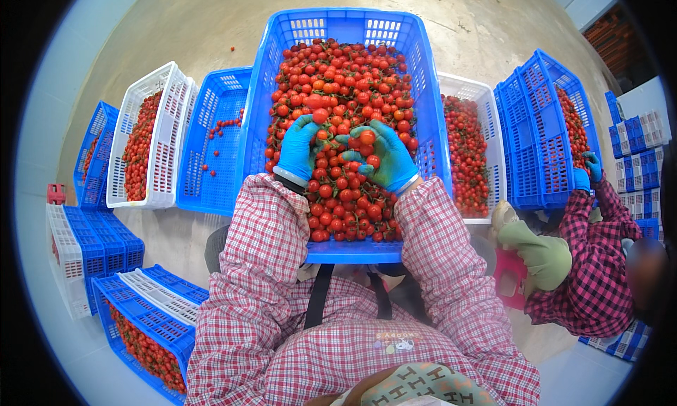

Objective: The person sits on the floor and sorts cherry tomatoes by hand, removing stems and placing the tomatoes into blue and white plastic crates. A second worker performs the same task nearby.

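A blue plastic crate [341,252] full of red cherry tomatoes [344,78], many on green stems, is right in front of me. My left hand [297,148], in a blue glove, curls over the left middle of the heap with its fingertips against tomatoes; whether it grips one is hidden. Opposite it, my right hand [390,156], gloved too, is turned partly palm up. Its curled fingers hold a few cherry tomatoes [367,137], one orange-red and others redder. The two hands are a short gap apart, low over the fruit.
A blue crate [211,96] with scattered tomatoes stands at left, beside a fuller white crate [170,136]. Another white crate [494,141] of tomatoes is at right. Farther right, a gloved co-worker [587,268] reaches into a stacked blue crate [529,136]. More crates [143,321] stand lower left.
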{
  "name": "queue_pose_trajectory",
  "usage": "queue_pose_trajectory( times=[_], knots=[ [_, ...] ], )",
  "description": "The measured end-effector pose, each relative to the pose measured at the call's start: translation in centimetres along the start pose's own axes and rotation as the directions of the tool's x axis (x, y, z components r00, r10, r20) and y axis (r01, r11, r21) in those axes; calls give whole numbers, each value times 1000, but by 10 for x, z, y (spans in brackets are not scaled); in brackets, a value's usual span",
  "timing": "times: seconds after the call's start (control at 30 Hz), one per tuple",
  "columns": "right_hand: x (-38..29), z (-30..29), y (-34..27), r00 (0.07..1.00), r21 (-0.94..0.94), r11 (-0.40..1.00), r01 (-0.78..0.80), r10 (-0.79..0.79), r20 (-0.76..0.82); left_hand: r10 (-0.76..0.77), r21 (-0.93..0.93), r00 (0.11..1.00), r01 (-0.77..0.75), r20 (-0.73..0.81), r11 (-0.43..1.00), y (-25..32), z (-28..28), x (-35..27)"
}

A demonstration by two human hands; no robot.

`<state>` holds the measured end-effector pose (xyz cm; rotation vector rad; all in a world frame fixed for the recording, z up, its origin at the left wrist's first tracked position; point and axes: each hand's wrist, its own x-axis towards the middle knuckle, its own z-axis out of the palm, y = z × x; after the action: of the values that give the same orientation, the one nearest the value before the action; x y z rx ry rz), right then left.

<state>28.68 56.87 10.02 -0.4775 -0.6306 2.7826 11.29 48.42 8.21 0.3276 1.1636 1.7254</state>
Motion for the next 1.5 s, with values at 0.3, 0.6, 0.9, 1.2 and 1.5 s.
queue_pose_trajectory(
  times=[0.3,0.6,0.9,1.2,1.5],
  knots=[
    [6,-1,5,954,-224,962,155,-205,-219,292,666,944,-319,157,674,-16,14,-6],
    [12,-4,10,876,-590,729,347,-476,-74,216,761,963,-262,163,594,-18,17,-11],
    [10,-4,10,837,-628,733,263,-497,-229,181,789,967,-253,181,560,-15,23,-16],
    [19,-17,8,604,-855,351,382,-795,-57,148,755,962,-270,228,597,-18,21,-14],
    [-13,-6,-20,887,200,864,462,-452,-97,-278,942,922,-194,271,274,-24,0,-10]
  ],
)
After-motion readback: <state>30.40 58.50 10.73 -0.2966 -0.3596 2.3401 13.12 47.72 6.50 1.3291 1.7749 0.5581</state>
